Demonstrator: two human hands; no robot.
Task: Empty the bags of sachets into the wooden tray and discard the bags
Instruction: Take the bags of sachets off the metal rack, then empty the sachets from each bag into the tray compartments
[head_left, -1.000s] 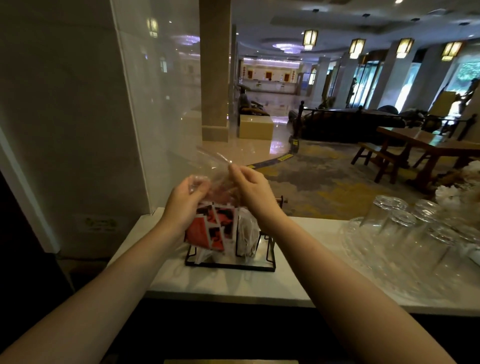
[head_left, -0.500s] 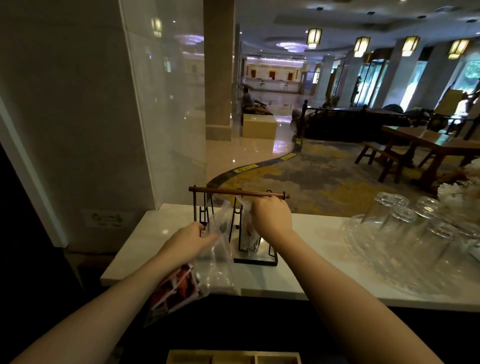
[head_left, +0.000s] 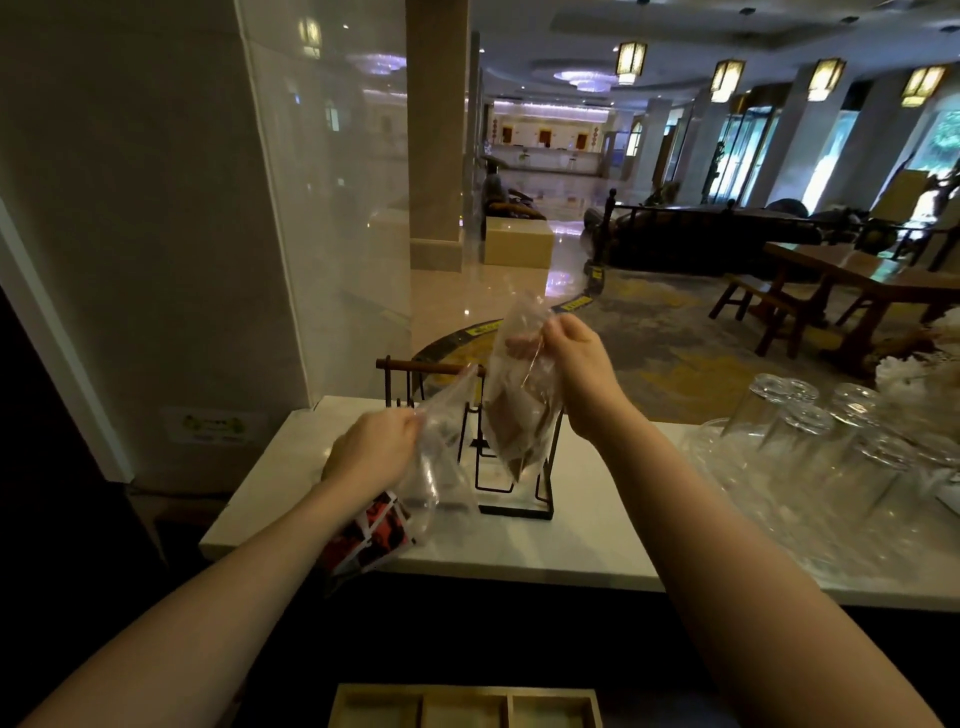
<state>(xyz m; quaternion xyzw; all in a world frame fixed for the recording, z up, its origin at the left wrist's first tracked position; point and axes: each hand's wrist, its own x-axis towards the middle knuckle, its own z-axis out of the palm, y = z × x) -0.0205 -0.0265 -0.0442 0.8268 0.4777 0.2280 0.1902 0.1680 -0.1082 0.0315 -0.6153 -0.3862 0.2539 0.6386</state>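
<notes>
My left hand (head_left: 371, 449) grips the top of a clear plastic bag (head_left: 436, 467); red, black and white sachets (head_left: 371, 538) sit in its bottom end, low by my wrist. My right hand (head_left: 576, 364) pinches the top of a second clear bag (head_left: 519, 410) holding brownish sachets, lifted in front of a black wire rack (head_left: 511, 493). The wooden tray (head_left: 465, 701), split into compartments, shows at the bottom edge below both hands.
The rack has a wooden bar (head_left: 426, 368) on top and stands on a white counter (head_left: 597, 540). Several upturned glasses (head_left: 810, 441) fill a clear tray on the counter's right. A glass panel and a wall stand to the left; a lobby lies beyond.
My right hand has lifted a second bag of brownish sachets up from the rack. My left hand keeps hold of the first bag.
</notes>
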